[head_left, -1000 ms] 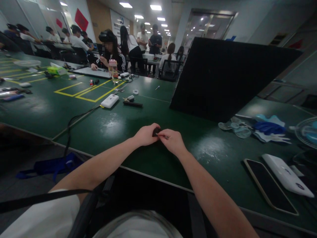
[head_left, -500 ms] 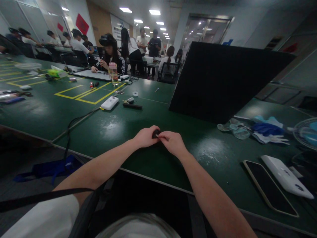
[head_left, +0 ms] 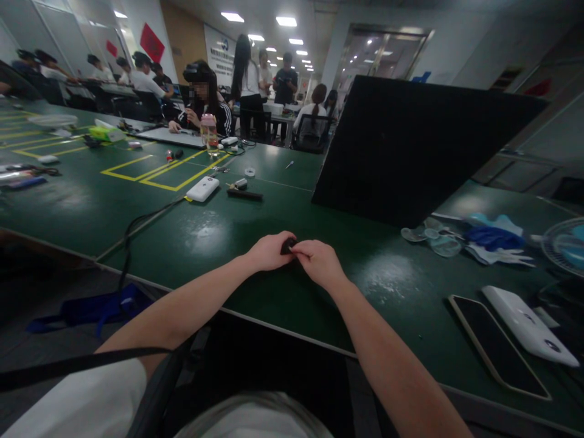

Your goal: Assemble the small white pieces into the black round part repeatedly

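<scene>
Above the green table (head_left: 292, 298), my two hands meet in front of me. My left hand (head_left: 272, 250) is closed around a small dark round object (head_left: 288, 245), too small to name. Against its right side, my right hand (head_left: 314, 258) pinches with thumb and fingertips. A tiny pale bit shows at that pinch, but I cannot make out what it is. The fingers of my left hand partly cover the dark object.
A large black panel (head_left: 420, 146) leans up at the right. Beyond my hands lie a dark bar (head_left: 245, 194) and a white power bank (head_left: 203, 189). A phone (head_left: 499, 347), another white device (head_left: 529, 325) and gloves (head_left: 497, 240) are on the right. Several people are behind.
My hands stay nearly in place, still together at the dark object. In the background, a standing person with long hair has straightened up.
</scene>
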Available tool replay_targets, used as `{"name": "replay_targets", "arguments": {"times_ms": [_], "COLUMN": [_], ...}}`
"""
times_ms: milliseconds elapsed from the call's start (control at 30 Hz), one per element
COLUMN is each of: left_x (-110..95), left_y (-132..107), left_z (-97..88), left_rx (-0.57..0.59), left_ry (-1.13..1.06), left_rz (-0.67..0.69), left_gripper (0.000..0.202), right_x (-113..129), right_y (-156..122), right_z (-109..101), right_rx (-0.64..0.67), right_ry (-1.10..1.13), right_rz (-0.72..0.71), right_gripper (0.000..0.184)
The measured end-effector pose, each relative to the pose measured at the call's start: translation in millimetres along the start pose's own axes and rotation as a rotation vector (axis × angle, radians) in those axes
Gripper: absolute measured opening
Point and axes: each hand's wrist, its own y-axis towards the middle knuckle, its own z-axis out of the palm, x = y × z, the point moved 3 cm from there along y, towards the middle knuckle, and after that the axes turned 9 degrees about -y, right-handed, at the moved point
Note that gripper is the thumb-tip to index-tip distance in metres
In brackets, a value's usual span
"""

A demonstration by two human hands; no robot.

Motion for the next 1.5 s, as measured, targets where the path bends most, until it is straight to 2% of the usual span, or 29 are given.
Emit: {"name": "replay_targets", "arguments": {"times_ms": [333,500,833,967,1133,1267,1367,1500], "left_x": [1,0,-1,-3,-6,-3,0,1], "left_y": [1,2,0,0,-1,0,0,-1], "left_z": [1.6,1.7,1.2,1.0,-0.4,-2.9,-4.2,-4.6], "left_rx": [0.006,0.015,0.042,0.042,0.033,-0.039,-0.076,-0.071], "left_ry": [0.017,-0.004,0.0,-0.006,0.021,0.094,0.123,0.105], "left_rz": [0.009,0.023,0.006,0.001,-0.03,-0.084,-0.113,-0.103], "left_gripper": [0.05,0.05,0.054,0.051,0.048,0.046,0.046,0.044], "right_x": [2,2,-2,0,-7,-18,-20,-17], "right_y": [0,0,0,-1,1,3,3,1], "right_z": [0,0,3,-1,-1,5,9,10], "right_rx": [-0.03,-0.063,0.023,-0.002,-0.084,-0.023,0.038,0.057], "right_ry": [0.033,0.053,0.095,0.102,0.081,0.073,0.085,0.131], "right_rz": [-0.037,-0.008,0.021,0.086,0.238,0.348,0.341,0.291], "right_gripper": [0.021,0.023,0.023,0.023,0.022,0.024,0.023,0.024]}}
